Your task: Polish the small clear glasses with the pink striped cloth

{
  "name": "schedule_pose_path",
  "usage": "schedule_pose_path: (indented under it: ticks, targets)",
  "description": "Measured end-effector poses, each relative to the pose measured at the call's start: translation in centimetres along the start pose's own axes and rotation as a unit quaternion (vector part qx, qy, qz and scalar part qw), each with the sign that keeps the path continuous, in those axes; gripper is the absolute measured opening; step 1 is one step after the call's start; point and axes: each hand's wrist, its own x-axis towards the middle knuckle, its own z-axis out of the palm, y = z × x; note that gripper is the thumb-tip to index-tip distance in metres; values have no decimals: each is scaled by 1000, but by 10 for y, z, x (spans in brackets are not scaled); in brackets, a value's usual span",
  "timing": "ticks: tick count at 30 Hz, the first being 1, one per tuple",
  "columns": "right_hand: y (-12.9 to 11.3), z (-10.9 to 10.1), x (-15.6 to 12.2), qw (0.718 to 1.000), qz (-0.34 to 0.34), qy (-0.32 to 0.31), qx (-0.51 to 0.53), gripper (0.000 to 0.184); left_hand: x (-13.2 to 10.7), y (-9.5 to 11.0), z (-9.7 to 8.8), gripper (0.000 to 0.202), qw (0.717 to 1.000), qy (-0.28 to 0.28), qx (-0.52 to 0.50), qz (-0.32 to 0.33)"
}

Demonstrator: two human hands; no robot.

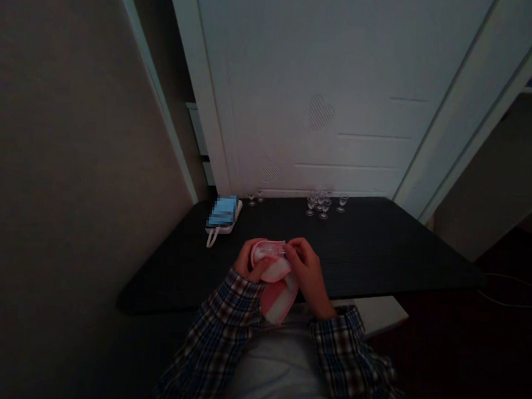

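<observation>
Close to my body, just in front of the dark table's near edge, my left hand [248, 261] is closed round a pink and white cloth [279, 301]. One end of the cloth hangs down below the hands. A small clear stemmed glass [269, 249] lies in the folded upper part of the cloth, its bowl toward my left hand. My right hand [307, 269] pinches the glass at its stem end, fingers bent beside the cloth. The dim light blurs the exact contact of the fingertips.
On the dark table [372, 249], several small stemmed glasses [324, 208] stand at the back, with two more glasses [252, 199] farther left. A white device [230, 221] with a strap and blurred blue top lies at the left. White panels rise behind.
</observation>
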Motion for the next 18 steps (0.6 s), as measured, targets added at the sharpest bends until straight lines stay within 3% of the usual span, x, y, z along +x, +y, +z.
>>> schedule_pose_path:
  ticks: [18]
  targets:
    - [4,0,1,1000,-5,6,11,24,0,-9,0,39,1000,-6,-4,11]
